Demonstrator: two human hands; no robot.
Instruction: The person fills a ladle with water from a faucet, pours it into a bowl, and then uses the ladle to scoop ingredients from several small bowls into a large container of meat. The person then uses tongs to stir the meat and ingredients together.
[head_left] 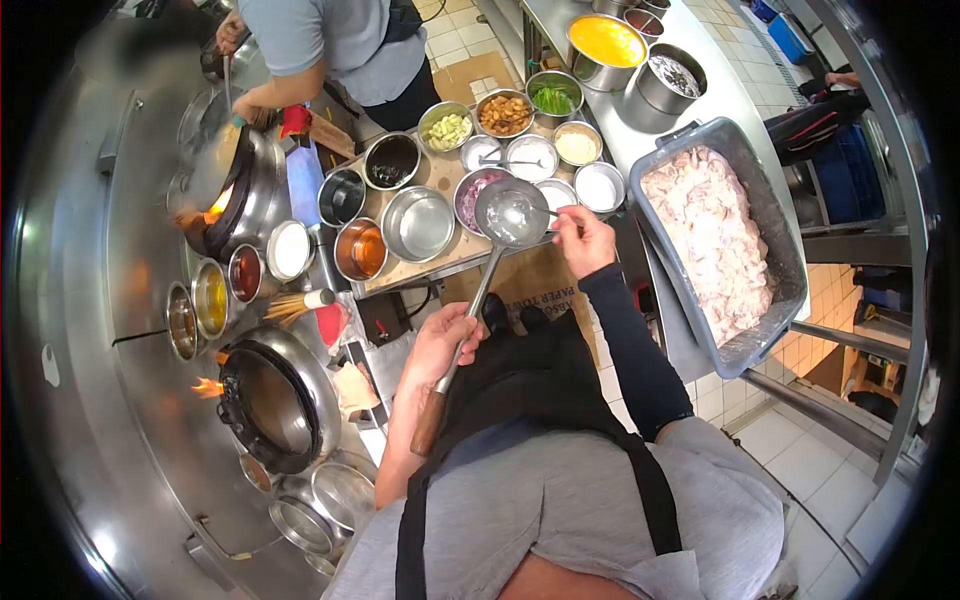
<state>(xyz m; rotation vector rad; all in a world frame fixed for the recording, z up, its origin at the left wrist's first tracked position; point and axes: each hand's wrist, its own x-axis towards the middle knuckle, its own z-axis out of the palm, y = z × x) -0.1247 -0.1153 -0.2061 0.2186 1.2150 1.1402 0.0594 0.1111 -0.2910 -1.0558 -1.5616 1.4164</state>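
Observation:
My left hand point(448, 342) is closed around the metal shaft of a ladle point(510, 225), whose wooden handle end points back toward my body. The ladle's bowl hangs over the near row of containers and has some clear liquid or wet shine in it. My right hand point(585, 243) pinches the thin handle of a small spoon point(545, 211), which reaches to the bowl's right rim. The spoon's tip is hard to make out. Beneath and behind the ladle are a bowl of chopped red onion point(467, 205) and bowls of white powder point(598, 187).
A grey tub of raw meat point(790, 300) stands at right. An empty metal pot point(418, 225) and a pot of orange-red liquid point(360, 250) are left of the ladle. Flames show by the near wok point(300, 370). Another person point(330, 50) works at the far wok point(265, 180).

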